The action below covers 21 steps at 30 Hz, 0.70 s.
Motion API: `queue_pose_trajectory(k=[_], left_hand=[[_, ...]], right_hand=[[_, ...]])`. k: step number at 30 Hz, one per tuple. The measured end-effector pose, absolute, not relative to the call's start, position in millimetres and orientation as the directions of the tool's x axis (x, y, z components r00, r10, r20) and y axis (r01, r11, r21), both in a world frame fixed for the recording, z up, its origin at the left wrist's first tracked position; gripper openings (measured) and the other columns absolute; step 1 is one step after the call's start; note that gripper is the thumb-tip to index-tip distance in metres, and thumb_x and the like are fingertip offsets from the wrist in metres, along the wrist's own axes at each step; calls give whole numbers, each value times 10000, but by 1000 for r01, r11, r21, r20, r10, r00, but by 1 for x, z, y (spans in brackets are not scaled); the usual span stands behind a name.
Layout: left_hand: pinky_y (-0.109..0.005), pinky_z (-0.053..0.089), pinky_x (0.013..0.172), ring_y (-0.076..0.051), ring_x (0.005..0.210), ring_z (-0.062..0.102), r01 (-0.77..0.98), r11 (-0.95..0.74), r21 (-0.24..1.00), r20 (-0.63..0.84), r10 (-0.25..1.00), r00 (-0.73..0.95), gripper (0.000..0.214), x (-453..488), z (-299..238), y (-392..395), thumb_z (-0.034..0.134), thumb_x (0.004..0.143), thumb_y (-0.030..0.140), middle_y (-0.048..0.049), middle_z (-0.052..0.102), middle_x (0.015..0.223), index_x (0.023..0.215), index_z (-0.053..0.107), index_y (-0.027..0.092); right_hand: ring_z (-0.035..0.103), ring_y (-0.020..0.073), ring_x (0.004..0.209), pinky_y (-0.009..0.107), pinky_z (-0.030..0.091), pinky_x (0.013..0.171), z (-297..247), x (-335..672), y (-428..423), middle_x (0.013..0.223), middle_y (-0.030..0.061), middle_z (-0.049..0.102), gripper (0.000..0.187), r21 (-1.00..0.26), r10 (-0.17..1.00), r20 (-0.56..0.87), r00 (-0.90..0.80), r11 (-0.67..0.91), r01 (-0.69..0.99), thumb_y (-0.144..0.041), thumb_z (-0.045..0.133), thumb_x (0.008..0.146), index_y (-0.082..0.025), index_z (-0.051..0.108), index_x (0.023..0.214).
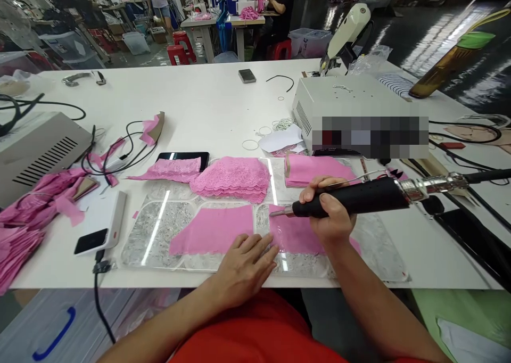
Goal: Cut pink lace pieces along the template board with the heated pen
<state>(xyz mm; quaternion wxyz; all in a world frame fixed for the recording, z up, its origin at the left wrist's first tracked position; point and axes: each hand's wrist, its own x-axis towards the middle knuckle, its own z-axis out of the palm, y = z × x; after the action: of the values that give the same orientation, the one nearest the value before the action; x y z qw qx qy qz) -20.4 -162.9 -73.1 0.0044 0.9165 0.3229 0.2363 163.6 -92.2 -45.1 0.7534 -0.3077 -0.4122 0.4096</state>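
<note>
My right hand (333, 216) is wrapped round a black corded handheld tool (351, 199). Its narrow metal tip touches, or hovers just over, the upper left corner of a pink fabric piece (297, 238). Flat on the work surface lies my left hand (247, 267), fingers stretched out, at the lower edge between that piece and a second pink fabric piece (215, 230). Both pieces rest on a clear template board (154, 235) with a speckled grey underside. Behind them are a stack of pink lace pieces (235, 178) and a stack of smooth pink pieces (315, 168), partly hidden by my right hand.
A grey control box (343, 99) stands at the back right, another grey box (38, 150) at the left. Pink fabric bundles (35, 208), a white power bank (104, 222) and black cables (131, 139) crowd the left side. A dark phone (247, 75) lies towards the back.
</note>
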Motion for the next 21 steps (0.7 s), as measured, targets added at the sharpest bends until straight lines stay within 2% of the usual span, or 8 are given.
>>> queue_pose_trajectory(k=[14, 21], left_hand=[[-348, 443, 766, -206, 931, 584, 555, -820, 141, 434, 555, 709, 243, -24, -76, -165, 520, 912, 188, -113, 649, 1160, 1145, 571, 143], [-336, 456, 753, -190, 910, 591, 550, -826, 126, 449, 542, 711, 236, -25, -77, -166, 520, 908, 195, -115, 653, 1157, 1130, 580, 142]], right_hand=[[522, 94, 554, 301, 471, 532, -41, 166, -94, 798, -15, 536, 108, -813, 889, 348, 298, 444, -377, -237, 594, 674, -212, 550, 769], [513, 94, 515, 287, 456, 481, -40, 172, -100, 755, -8, 536, 118, -807, 926, 330, 181, 376, -455, -253, 588, 666, -206, 571, 772]])
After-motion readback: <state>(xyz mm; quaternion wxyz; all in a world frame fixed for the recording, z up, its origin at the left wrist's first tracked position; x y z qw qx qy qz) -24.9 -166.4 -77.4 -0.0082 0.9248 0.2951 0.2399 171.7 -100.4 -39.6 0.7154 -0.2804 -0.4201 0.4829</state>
